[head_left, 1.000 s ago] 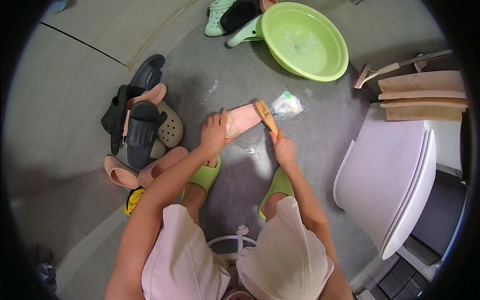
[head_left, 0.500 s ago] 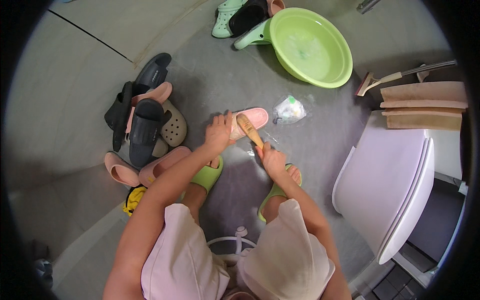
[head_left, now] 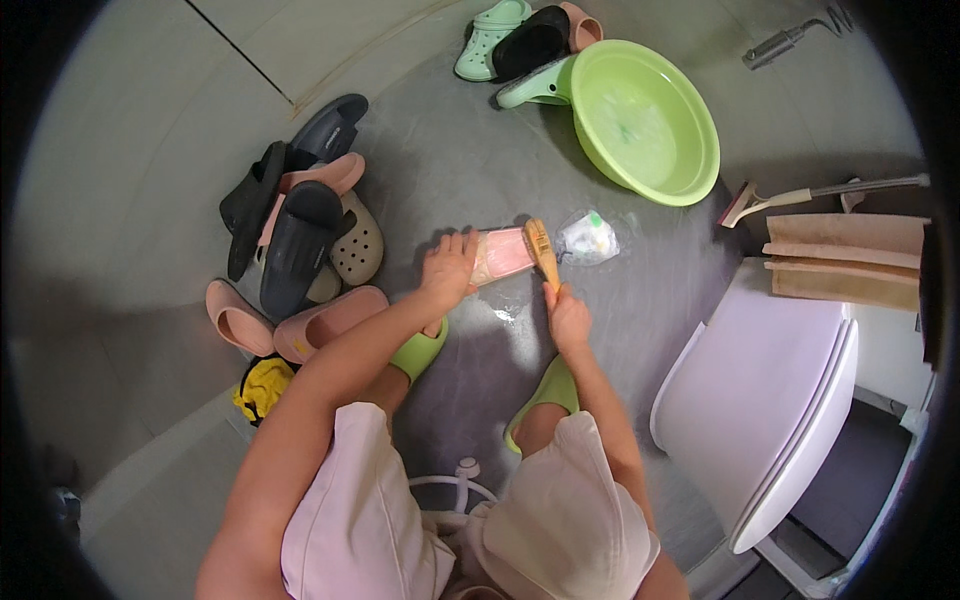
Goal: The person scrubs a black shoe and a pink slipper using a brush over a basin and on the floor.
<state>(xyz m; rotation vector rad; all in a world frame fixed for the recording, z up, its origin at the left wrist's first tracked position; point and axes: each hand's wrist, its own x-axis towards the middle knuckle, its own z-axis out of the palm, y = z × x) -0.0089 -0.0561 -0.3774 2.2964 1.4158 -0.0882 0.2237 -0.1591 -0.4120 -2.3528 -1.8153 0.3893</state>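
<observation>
On the wet grey floor lies a pink slipper (head_left: 505, 254), its sole facing partly up and its left end covered by my left hand (head_left: 450, 268), which grips it there. A wooden-backed scrubbing brush (head_left: 541, 248) is held by its handle in my right hand (head_left: 568, 318). The brush head rests against the slipper's right end; its bristles are hidden from me. Just right of the brush sits a clear plastic bag of white stuff (head_left: 590, 238) with a green spot.
A lime-green basin (head_left: 650, 130) of cloudy water stands at the far right, beside mint clogs (head_left: 492, 45). Dark, pink and beige footwear (head_left: 300, 240) is piled at left. A toilet (head_left: 760, 380) and a squeegee (head_left: 785, 197) are at right. My green slippers (head_left: 540, 400) are below.
My right hand has moved the brush rightward along the slipper, from its middle to its right end, and turned the brush more upright. The left hand keeps its hold; the view has shifted slightly.
</observation>
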